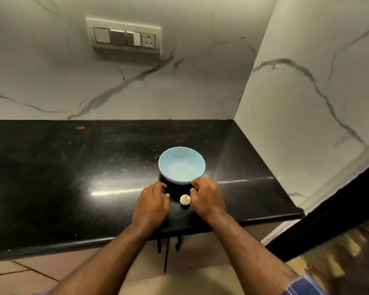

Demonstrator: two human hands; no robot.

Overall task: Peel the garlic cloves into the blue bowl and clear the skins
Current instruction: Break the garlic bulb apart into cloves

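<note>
While flanking garlic bulb [185, 199] just before blue bowl [181, 165], left hand [152, 202] and right hand [207, 198] loosely curled, holding nothing. Risk: bulb rolling off counter [73, 167] edge if nudged.

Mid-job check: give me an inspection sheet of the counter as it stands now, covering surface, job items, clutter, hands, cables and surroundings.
Surface: black countertop, glossy, with light specks.
Job's things: blue bowl upright, looks empty; whole garlic bulb on the counter just in front of it, unpeeled.
Clutter: small orange speck by the back wall; no skins seen.
Hands: left hand and right hand flank the bulb, fingers loosely curled, holding nothing; the right thumb is at the bulb, contact unclear.
Cables: nothing seen.
Surroundings: marble-pattern walls; switch panel with socket above the counter.
</note>
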